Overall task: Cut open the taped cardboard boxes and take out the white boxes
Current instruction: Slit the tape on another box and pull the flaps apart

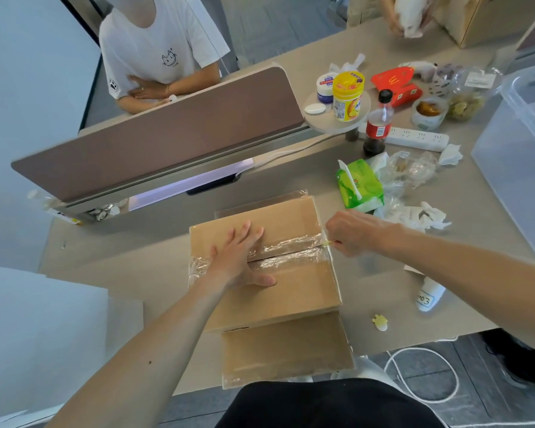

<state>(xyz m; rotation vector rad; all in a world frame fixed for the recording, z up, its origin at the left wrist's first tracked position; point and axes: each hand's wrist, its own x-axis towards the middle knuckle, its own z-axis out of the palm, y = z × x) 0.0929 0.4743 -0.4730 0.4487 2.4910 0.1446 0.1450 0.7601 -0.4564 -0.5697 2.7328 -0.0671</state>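
The taped box (269, 261) lies on a lower box (286, 347) on the surface (368, 291); tissue pack (359, 189) behind-right, divider (167, 134) behind.

Brown cardboard box (291, 291) with clear shiny tape (288, 247); green tissue pack (359, 188); yellow jar (348, 95).

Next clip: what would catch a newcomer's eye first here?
The taped cardboard box at the table's centre, with the left hand pressed flat on top and the right hand at its right edge working a small yellow tool into the tape seam. Behind it, a cluttered spread of snacks, including a yellow jar and a cola bottle.
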